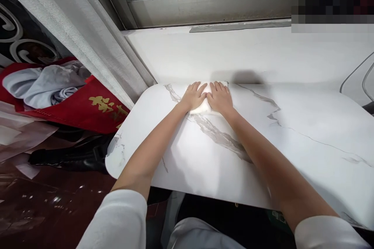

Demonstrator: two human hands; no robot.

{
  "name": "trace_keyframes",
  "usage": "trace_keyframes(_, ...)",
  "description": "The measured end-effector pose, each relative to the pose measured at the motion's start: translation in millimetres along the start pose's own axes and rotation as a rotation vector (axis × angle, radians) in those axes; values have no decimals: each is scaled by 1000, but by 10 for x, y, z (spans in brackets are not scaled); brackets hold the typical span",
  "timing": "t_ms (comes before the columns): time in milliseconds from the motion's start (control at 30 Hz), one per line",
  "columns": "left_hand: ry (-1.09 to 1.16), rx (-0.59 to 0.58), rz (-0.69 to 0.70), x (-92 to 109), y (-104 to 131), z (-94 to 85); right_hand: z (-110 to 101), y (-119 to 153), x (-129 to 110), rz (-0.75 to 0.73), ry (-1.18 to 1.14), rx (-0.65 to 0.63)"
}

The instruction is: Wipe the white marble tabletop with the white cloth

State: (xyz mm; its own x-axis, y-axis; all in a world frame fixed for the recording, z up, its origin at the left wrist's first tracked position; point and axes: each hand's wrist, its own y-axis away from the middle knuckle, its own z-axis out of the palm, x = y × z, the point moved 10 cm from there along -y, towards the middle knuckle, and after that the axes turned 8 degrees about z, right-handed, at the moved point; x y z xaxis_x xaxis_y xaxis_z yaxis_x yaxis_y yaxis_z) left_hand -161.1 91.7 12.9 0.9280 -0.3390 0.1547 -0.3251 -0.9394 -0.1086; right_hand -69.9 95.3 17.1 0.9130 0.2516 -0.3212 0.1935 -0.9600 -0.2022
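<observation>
A small white folded cloth (206,107) lies flat near the back edge of the white marble-patterned table (204,163). My left hand (194,96) rests palm down on the cloth's left part, fingers stretched out and pointing away from me. On its right part my right hand (219,97) lies flat too, fingers extended. The two thumbs meet or nearly meet over the middle of the cloth. Much of the cloth is hidden under both hands.
Behind the table rises a white wall (204,54) below a metal-framed window (210,7). A pale curtain (96,35) hangs at the left, beside a red bag (84,109) holding grey cloth (55,81). A cable (353,70) runs along the wall at right.
</observation>
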Motion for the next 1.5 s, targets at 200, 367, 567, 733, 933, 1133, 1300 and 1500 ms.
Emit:
trace_keyframes(200,-2,-13,47,179,564,7,-37,514,-95,-11,-52,-69)
trace_keyframes(367,12,-19,64,392,1299,-67,-41,1198,-287,-29,-132,-260)
trace_keyframes(567,32,2,59,488,2107,-210,-15,1944,-711,-123,-316,-591)
trace_keyframes(733,56,9,-96,304,2469,-220,23,2124,-987,-168,-383,-716)
trace_keyframes(933,-3,28,-164,0,2201,-238,141,1694,-1112,-161,-253,-542)
trace_keyframes(1133,-26,51,-105,-508,1269,-243,188,826,-1148,-151,-66,-147)
trace_keyframes(1300,28,22,-77,-866,652,-218,328,238,-1100,-66,-29,-54)
trace_keyframes(1500,93,-10,-51,-1193,398,-226,486,-132,-1195,-38,-34,5)
